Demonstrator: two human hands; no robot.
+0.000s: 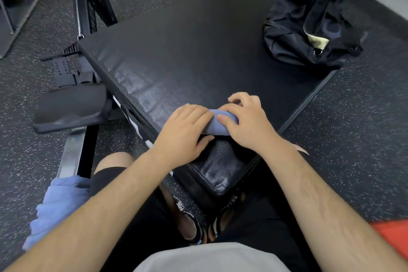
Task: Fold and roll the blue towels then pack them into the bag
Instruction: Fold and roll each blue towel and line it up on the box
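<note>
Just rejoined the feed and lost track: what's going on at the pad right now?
A seated person appears to be rolling a blue towel on the near corner of a black padded platform. The left hand and right hand both grip the roll, fingers curled over it. The black bag sits open at the platform's far right, apart from the hands, so this towel is not packed yet. A loose blue towel lies crumpled by the person's left leg.
</note>
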